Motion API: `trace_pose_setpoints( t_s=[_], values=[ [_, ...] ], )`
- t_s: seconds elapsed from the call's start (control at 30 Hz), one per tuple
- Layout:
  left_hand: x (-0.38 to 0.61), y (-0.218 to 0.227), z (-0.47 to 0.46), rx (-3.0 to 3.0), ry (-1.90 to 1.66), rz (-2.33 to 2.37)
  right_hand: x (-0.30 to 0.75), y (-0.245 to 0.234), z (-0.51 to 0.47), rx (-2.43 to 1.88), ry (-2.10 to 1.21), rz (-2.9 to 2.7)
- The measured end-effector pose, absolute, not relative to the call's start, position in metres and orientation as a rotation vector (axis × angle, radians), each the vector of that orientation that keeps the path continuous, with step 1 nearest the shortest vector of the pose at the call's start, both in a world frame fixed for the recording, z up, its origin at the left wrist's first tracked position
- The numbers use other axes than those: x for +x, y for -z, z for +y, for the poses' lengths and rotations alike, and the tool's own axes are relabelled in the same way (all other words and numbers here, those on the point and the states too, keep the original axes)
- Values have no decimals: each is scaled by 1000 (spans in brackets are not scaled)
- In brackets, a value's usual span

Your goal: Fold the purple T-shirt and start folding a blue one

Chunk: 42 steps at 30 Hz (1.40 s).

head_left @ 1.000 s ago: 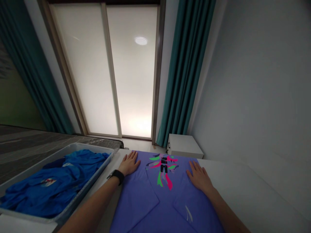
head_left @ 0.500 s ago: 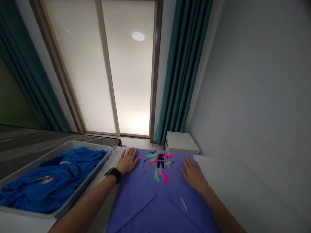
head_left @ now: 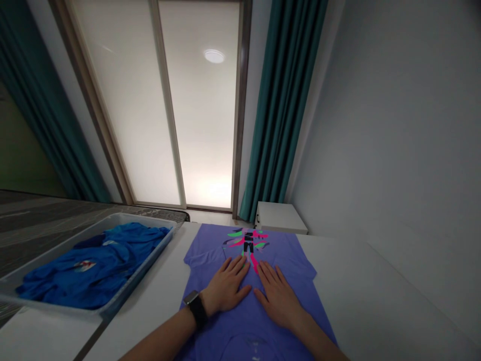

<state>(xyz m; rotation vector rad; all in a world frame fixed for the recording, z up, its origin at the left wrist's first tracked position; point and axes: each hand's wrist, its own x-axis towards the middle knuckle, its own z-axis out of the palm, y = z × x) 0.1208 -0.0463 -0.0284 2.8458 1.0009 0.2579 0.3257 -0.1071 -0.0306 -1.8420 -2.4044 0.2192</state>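
Note:
A purple T-shirt lies spread on the white table, its neckline towards me and its sleeves out to both sides. A pink, green and black print shows at its far end. My left hand, with a black watch on the wrist, rests flat on the middle of the shirt with fingers stretched out. Close beside it, my right hand also lies flat on the cloth, fingers spread. Fingertips of both hands touch the lower part of the print and hide some of it.
To the left, a translucent plastic bin holds crumpled blue clothes. The white table extends right towards a grey wall. A small white cabinet stands beyond the table, near a teal curtain and frosted sliding doors.
Both hands have moved from the shirt's far side edges inward and nearer to me. The sleeve parts, earlier folded in over the shirt, now lie outward. The view has shifted slightly.

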Motion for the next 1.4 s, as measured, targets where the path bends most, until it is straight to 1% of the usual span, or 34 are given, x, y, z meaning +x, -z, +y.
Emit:
trace_pose_setpoints(
  t_s=[0.23,0.4,0.47,0.53,0.7,0.83,0.97,1.07,1.2,1.4],
  values=[
    [119,30,-48,2882,-303,1000,324,32,-111,-1816,-120,-2355],
    [119,31,-49,2887,-339,1014,329,26,-116,-1601,56,-2303],
    [118,30,-50,2886,-331,1008,334,25,-117,-1576,90,-2245],
    [118,28,-51,2879,-330,995,338,26,-118,-1610,57,-2230],
    [116,22,-54,2823,-370,989,344,33,-118,-1713,-142,-2296],
    [109,19,-51,2753,-356,1022,347,32,-116,-1722,-212,-2260],
    [95,16,-41,2734,-381,1084,361,35,-110,-1766,-187,-2232],
    [82,15,-30,2740,-395,1245,379,42,-104,-1838,-119,-2198],
    [67,21,-19,2703,-324,1481,396,49,-99,-1962,-15,-2127],
    [63,32,-19,2684,-277,1571,396,51,-102,-2107,-31,-2143]
  ],
)
